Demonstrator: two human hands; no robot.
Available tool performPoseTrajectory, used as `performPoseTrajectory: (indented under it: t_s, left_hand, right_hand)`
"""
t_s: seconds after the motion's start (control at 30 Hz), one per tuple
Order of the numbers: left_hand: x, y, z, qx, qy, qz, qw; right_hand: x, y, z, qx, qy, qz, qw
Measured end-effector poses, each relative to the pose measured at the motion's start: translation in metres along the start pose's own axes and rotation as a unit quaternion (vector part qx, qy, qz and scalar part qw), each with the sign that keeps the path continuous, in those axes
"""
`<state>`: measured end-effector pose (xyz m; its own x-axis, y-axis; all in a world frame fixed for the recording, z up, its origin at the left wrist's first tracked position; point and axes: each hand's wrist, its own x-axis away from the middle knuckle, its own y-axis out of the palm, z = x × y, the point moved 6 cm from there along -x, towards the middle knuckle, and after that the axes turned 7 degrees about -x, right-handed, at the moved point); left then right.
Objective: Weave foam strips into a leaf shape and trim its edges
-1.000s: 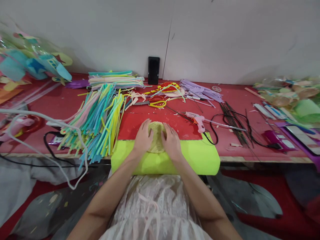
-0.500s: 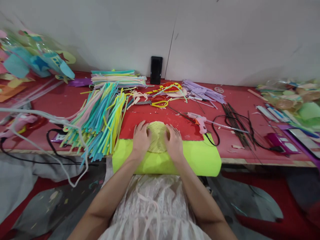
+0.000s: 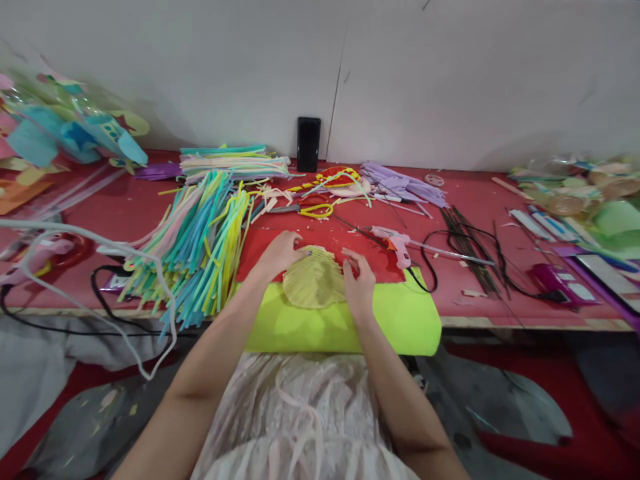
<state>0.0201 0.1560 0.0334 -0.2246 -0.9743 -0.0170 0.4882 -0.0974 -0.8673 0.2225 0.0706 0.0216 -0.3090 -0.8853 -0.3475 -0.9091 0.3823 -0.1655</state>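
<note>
A ribbed, pale-yellow fan-like piece (image 3: 314,285) is being handled at the front middle of the red table (image 3: 477,190), where it is lying across a bright yellow-green sheet (image 3: 400,320) and a red sheet (image 3: 385,263). The step in hand seems to be one of arranging or smoothing its ribs. The left hand (image 3: 281,255) is being held half open, palm down, its thumb tip apparently being rested on the piece's upper left edge, with nothing being gripped. The right hand (image 3: 359,279) is being held loosely curled just beside the right edge, thumb and forefinger near each other; whether a rib is being pinched cannot be told. Judged from this, the next move is calling for a light, even touch at both edges, so that no rib is being bent. Counted, one ribbed piece is being worked, and two hands are being used. Two pink glue guns are being shown, one at right (image 3: 397,247) and one at far left (image 3: 43,259). One pair of yellow-handled scissors (image 3: 317,211) and one black phone (image 3: 309,145) are being seen behind. One lilac bundle (image 3: 403,183) is lying beyond; the multicoloured stems (image 3: 197,233) are being piled too thickly to be counted.
</note>
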Motion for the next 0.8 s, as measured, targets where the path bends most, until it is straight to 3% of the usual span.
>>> performPoseTrajectory:
  t_s: [0.13, 0.37, 0.6, 0.7, 0.8]
  left_hand:
    - [-0.021, 0.006, 0.007, -0.048, 0.037, -0.098, 0.993]
    - [-0.032, 0.006, 0.008, -0.067, 0.058, -0.161, 0.983]
    - [-0.037, 0.008, 0.014, 0.007, 0.077, -0.229, 0.970]
    - [-0.029, -0.002, 0.023, 0.047, 0.097, -0.268, 0.957]
    - [-0.021, -0.027, 0.028, 0.108, 0.098, -0.237, 0.961]
  right_hand:
    - [0.000, 0.000, -0.001, -0.009, -0.018, 0.004, 1.000]
    - [-0.001, 0.001, -0.001, -0.027, -0.032, 0.001, 0.999]
    - [-0.003, -0.001, 0.006, -0.062, 0.004, 0.011, 0.998]
    - [-0.004, -0.007, 0.002, -0.093, 0.015, 0.052, 0.994]
    - [-0.004, -0.019, 0.000, -0.145, 0.010, 0.136, 0.980]
